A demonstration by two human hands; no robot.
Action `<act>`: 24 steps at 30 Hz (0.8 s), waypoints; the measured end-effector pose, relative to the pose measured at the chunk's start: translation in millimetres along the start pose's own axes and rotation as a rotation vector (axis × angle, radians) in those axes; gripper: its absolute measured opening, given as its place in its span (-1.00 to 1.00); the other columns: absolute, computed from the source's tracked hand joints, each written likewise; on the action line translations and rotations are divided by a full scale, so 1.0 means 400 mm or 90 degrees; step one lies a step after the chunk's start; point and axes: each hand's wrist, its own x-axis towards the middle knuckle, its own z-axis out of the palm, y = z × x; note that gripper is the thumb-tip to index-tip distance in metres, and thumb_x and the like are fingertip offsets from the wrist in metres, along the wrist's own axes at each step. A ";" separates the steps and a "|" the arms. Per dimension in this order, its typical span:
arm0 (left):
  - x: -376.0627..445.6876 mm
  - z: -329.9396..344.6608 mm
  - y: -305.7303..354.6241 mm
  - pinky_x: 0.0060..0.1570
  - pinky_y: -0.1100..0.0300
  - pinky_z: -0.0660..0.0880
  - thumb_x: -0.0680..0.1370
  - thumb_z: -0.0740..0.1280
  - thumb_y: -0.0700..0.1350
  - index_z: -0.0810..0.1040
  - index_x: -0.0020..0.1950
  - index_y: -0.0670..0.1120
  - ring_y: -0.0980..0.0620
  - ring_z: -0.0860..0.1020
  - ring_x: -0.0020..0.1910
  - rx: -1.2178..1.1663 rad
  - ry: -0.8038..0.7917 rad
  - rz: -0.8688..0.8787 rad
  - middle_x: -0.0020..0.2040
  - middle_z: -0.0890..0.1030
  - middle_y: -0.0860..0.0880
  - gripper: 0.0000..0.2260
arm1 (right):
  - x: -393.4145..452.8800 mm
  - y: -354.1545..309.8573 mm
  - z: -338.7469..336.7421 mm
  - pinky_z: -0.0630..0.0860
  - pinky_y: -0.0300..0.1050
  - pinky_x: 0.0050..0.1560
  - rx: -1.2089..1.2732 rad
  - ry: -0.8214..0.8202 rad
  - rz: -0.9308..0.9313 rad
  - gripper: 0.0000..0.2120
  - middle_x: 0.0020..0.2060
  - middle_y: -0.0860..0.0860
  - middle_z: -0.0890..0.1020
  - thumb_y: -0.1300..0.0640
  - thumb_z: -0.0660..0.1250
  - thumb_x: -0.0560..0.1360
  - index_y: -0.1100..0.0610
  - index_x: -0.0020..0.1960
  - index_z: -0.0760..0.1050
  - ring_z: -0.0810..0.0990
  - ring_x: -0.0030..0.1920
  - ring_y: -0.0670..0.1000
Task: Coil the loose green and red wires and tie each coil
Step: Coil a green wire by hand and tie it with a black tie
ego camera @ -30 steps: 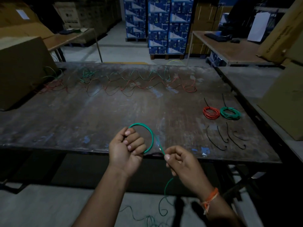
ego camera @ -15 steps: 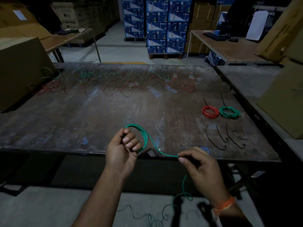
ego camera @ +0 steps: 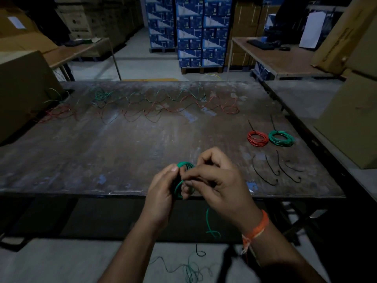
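Note:
A small green wire coil [ego camera: 182, 165] sits between my hands above the table's near edge. My left hand [ego camera: 162, 193] grips the coil, thumb on its top. My right hand [ego camera: 216, 180] pinches the same green wire at the coil's right side. The wire's loose tail [ego camera: 208, 223] hangs below my hands down to a tangle on the floor [ego camera: 190, 270]. A tied red coil [ego camera: 257, 138] and a tied green coil [ego camera: 281, 138] lie at the table's right. Loose green and red wires [ego camera: 155, 105] snake across the far side.
Several black ties [ego camera: 275, 170] lie on the dark worn table [ego camera: 102, 152] near its right front. A cardboard box [ego camera: 22, 88] stands at the left, more boxes [ego camera: 350, 119] at the right. Blue cartons [ego camera: 189, 31] are stacked behind.
My right hand moved up and left from the stretched wire to meet the left hand at the coil. The coil has gained a turn and looks tighter.

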 end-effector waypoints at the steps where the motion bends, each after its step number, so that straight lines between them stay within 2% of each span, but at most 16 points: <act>1: -0.001 0.001 0.003 -0.47 0.26 0.26 0.57 0.20 -0.06 0.43 -0.08 -0.20 0.08 0.33 -0.44 0.019 -0.013 -0.005 -0.39 0.37 -0.06 -0.79 | 0.012 0.000 -0.002 0.40 -0.38 -0.09 -0.010 0.007 0.000 -0.84 -0.09 0.01 0.44 0.34 0.49 0.47 0.17 0.01 0.70 0.51 -0.10 -0.10; 4: -0.004 0.004 0.011 -0.49 0.23 0.05 0.55 0.19 -0.03 0.40 -0.15 -0.15 0.10 0.12 -0.49 0.023 -0.039 -0.029 -0.46 0.20 0.01 -0.80 | 0.038 0.005 -0.004 0.46 -0.25 -0.12 -0.006 0.025 0.025 -0.86 -0.12 -0.01 0.49 0.32 0.49 0.48 0.16 0.00 0.68 0.54 -0.09 -0.06; 7: -0.005 0.001 0.015 -0.45 0.21 -0.05 0.54 0.20 -0.02 0.41 -0.19 -0.14 0.10 0.03 -0.48 -0.022 -0.053 -0.066 -0.47 0.13 0.03 -0.79 | 0.042 0.020 -0.002 0.55 -0.14 -0.06 0.030 0.044 0.082 -0.84 -0.08 -0.02 0.54 0.29 0.50 0.48 0.11 0.03 0.66 0.59 -0.05 -0.03; 10: -0.007 -0.004 0.022 -0.49 0.23 -0.05 0.53 0.22 -0.02 0.46 -0.22 -0.11 0.13 0.04 -0.52 -0.077 -0.094 -0.102 -0.48 0.15 0.06 -0.80 | 0.034 0.046 0.000 0.59 -0.15 -0.02 0.059 0.046 0.155 -0.84 -0.05 -0.09 0.59 0.20 0.52 0.48 0.05 0.04 0.65 0.63 -0.01 -0.04; 12: -0.009 -0.008 0.023 -0.52 0.25 -0.02 0.54 0.23 -0.02 0.47 -0.23 -0.07 0.17 0.07 -0.54 -0.148 -0.127 -0.130 -0.50 0.20 0.10 -0.81 | 0.026 0.065 0.004 0.58 -0.20 0.01 0.123 0.000 0.224 -0.88 -0.05 -0.07 0.65 0.17 0.48 0.52 0.09 0.06 0.65 0.65 -0.01 -0.08; 14: -0.008 -0.010 0.019 -0.53 0.29 0.01 0.56 0.25 -0.03 0.47 -0.22 -0.06 0.18 0.08 -0.54 -0.251 -0.166 -0.164 -0.51 0.26 0.12 -0.81 | 0.012 0.075 0.012 0.55 -0.17 -0.01 0.224 -0.056 0.275 -0.90 -0.13 -0.04 0.68 0.12 0.38 0.60 0.12 0.02 0.65 0.64 -0.08 -0.10; 16: -0.005 -0.008 0.013 -0.52 0.31 0.06 0.59 0.29 -0.06 0.48 -0.17 -0.08 0.18 0.11 -0.54 -0.336 -0.215 -0.189 -0.49 0.29 0.12 -0.83 | -0.006 0.080 0.026 0.50 -0.11 -0.11 0.245 -0.064 0.286 -0.79 -0.27 -0.03 0.62 0.01 0.27 0.64 0.05 -0.09 0.61 0.57 -0.20 -0.08; 18: -0.002 -0.002 0.005 -0.50 0.31 0.13 0.62 0.26 -0.08 0.49 -0.13 -0.10 0.17 0.18 -0.53 -0.382 -0.246 -0.205 -0.46 0.31 0.10 -0.84 | -0.022 0.081 0.038 0.45 -0.07 -0.20 0.192 -0.037 0.289 -0.72 -0.34 -0.03 0.55 -0.04 0.20 0.65 0.03 -0.15 0.55 0.51 -0.29 -0.08; 20: -0.003 0.003 -0.001 -0.45 0.28 0.23 0.65 0.13 -0.08 0.48 -0.14 -0.10 0.16 0.27 -0.52 -0.400 -0.249 -0.223 -0.47 0.37 0.08 -0.77 | -0.035 0.081 0.048 0.42 -0.04 -0.27 0.055 -0.003 0.254 -0.71 -0.37 -0.04 0.52 -0.05 0.15 0.67 0.01 -0.17 0.47 0.50 -0.33 -0.09; 22: -0.003 0.004 -0.002 -0.42 0.25 0.30 0.63 0.05 -0.07 0.46 -0.19 -0.08 0.14 0.36 -0.51 -0.388 -0.241 -0.234 -0.48 0.42 0.07 -0.72 | -0.038 0.076 0.052 0.37 -0.02 -0.32 -0.084 0.016 0.214 -0.71 -0.37 -0.07 0.47 -0.07 0.10 0.68 -0.03 -0.18 0.37 0.47 -0.34 -0.06; 24: -0.002 0.007 0.002 -0.41 0.24 0.33 0.61 0.05 -0.07 0.46 -0.22 -0.07 0.13 0.37 -0.51 -0.375 -0.238 -0.238 -0.50 0.41 0.07 -0.71 | -0.035 0.069 0.050 0.35 -0.01 -0.35 -0.167 0.021 0.194 -0.70 -0.33 -0.07 0.45 -0.12 0.04 0.68 -0.03 -0.16 0.35 0.46 -0.33 -0.01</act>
